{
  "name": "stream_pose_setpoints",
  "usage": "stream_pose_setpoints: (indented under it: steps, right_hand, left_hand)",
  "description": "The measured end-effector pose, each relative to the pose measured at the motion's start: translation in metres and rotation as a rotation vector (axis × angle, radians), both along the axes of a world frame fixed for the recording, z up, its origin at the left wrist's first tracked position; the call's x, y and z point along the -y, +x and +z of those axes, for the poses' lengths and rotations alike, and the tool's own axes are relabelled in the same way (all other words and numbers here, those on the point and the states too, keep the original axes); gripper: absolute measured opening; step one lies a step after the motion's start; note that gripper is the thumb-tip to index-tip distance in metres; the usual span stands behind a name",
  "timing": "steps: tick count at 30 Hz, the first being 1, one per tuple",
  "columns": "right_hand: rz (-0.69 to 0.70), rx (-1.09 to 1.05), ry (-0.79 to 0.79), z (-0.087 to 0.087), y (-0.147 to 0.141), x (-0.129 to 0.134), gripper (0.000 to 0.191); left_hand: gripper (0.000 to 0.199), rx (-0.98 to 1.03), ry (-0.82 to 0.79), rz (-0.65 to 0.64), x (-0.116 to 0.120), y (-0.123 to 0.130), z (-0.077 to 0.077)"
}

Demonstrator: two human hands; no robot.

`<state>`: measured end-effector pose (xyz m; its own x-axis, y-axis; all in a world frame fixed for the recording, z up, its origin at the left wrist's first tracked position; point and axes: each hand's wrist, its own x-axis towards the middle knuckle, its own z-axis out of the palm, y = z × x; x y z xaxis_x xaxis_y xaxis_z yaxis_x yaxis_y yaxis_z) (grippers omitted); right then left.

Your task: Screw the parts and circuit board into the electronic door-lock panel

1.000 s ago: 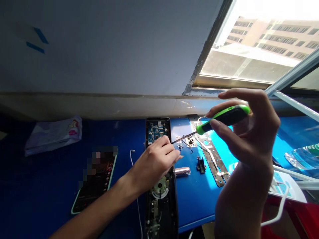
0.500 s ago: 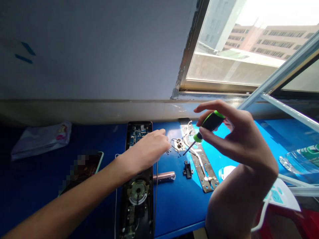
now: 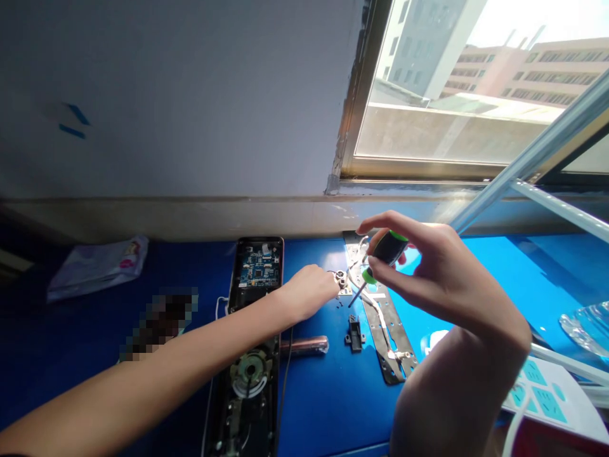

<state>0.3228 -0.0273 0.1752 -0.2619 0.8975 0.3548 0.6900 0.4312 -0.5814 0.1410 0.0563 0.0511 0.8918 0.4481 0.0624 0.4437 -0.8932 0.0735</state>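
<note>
Screwdriver (image 3: 387, 248) black and green (tilted, slim-shafted).

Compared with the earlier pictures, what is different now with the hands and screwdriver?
The left hand moved rightward off the open casing, toward the small metal part. The right hand shifted the screwdriver tip away from the casing, keeping its grip. The black bracket stayed.
</note>
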Motion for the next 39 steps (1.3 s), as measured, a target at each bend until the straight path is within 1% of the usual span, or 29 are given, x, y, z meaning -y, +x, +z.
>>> stream_pose_setpoints:
  steps: [2, 5, 9, 11, 13, 16, 19, 21, 23, 25, 28, 30, 32, 35, 39]
  right_hand:
    - [0.005, -0.001, 0.009, 0.000, 0.001, 0.001, 0.028]
    - [0.010, -0.006, -0.007, 0.001, 0.001, 0.002, 0.029]
    - [0.022, -0.009, -0.037, 0.001, -0.005, -0.002, 0.028]
    - [0.027, 0.001, -0.035, 0.000, -0.008, -0.005, 0.027]
    - [0.035, 0.021, -0.039, -0.003, -0.013, -0.008, 0.026]
    - [0.050, 0.053, -0.051, -0.007, -0.020, -0.014, 0.022]
    - [0.066, 0.085, -0.059, -0.011, -0.030, -0.019, 0.015]
    - [0.073, 0.105, -0.043, -0.013, -0.037, -0.023, 0.012]
    - [0.059, 0.124, -0.016, -0.015, -0.044, -0.025, 0.011]
    - [0.030, 0.142, -0.002, -0.017, -0.050, -0.025, 0.011]
    - [-0.007, 0.156, -0.002, -0.019, -0.058, -0.025, 0.012]
    - [-0.020, 0.147, 0.007, -0.022, -0.063, -0.024, 0.011]
    - [-0.033, 0.123, 0.018, -0.025, -0.066, -0.022, 0.011]
    - [-0.063, 0.077, 0.019, -0.032, -0.070, -0.018, 0.012]
    - [-0.105, 0.037, 0.008, -0.040, -0.074, -0.014, 0.012]
  left_hand:
    - [0.028, -0.062, 0.025, 0.007, 0.000, 0.002, 0.001]
    - [0.027, -0.107, 0.061, 0.026, 0.003, 0.001, 0.009]
    - [0.022, -0.111, 0.084, 0.020, 0.013, -0.015, 0.024]
    - [0.018, -0.078, 0.091, 0.015, 0.021, -0.028, 0.028]
    - [0.014, 0.083, 0.143, 0.024, 0.031, -0.043, 0.029]
    - [0.014, 0.330, 0.253, 0.100, 0.048, -0.066, 0.025]
    - [0.023, 0.463, 0.299, 0.246, 0.062, -0.087, 0.019]
    - [0.031, 0.496, 0.274, 0.343, 0.070, -0.098, 0.013]
    - [0.047, 0.492, 0.208, 0.399, 0.079, -0.105, 0.007]
    - [0.067, 0.451, 0.123, 0.428, 0.089, -0.108, 0.001]
    - [0.083, 0.422, 0.067, 0.509, 0.102, -0.107, -0.004]
    - [0.086, 0.436, 0.037, 0.556, 0.106, -0.105, -0.006]
    - [0.086, 0.469, 0.009, 0.577, 0.107, -0.104, -0.008]
    - [0.085, 0.528, -0.017, 0.578, 0.103, -0.106, -0.010]
    - [0.083, 0.595, 0.001, 0.569, 0.096, -0.113, -0.012]
